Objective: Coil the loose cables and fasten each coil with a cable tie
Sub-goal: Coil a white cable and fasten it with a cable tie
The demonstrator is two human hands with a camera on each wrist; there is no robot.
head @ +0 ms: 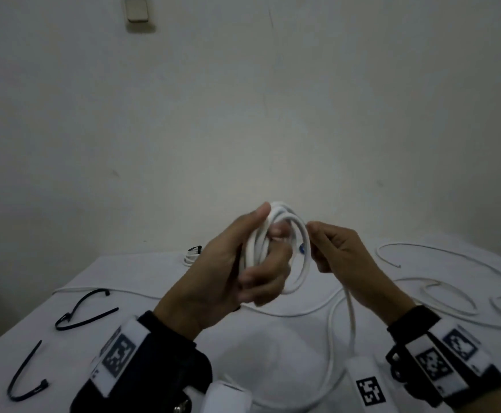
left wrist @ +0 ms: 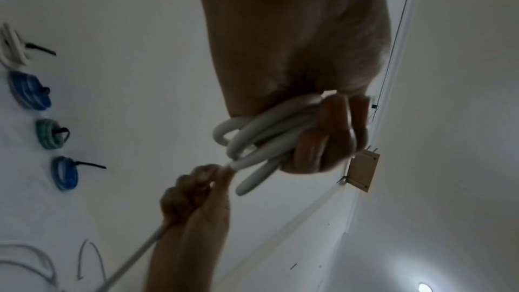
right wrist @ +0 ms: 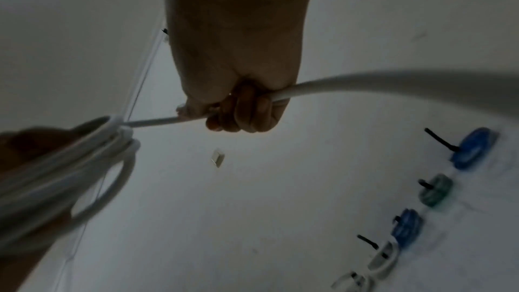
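Head view: left hand (head: 228,263) grips the white cable coil (head: 273,245) above the bench (head: 258,347); right hand (head: 344,254) pinches the cable's loose run just beside it; two black cable ties (head: 79,308) lie left, slack white cable (head: 440,257) right.
Left wrist view: fingers (left wrist: 331,132) curl round the loops; tied blue coils (left wrist: 29,90) and a green coil (left wrist: 50,133) lie well apart.
Right wrist view: fingers (right wrist: 247,112) are closed on the cable; a wall plate (right wrist: 218,158) shows beyond.

White cable (head: 276,234); black ties (head: 79,308) on white table (head: 273,347); two blue coils (left wrist: 29,90), one green coil (left wrist: 49,133).
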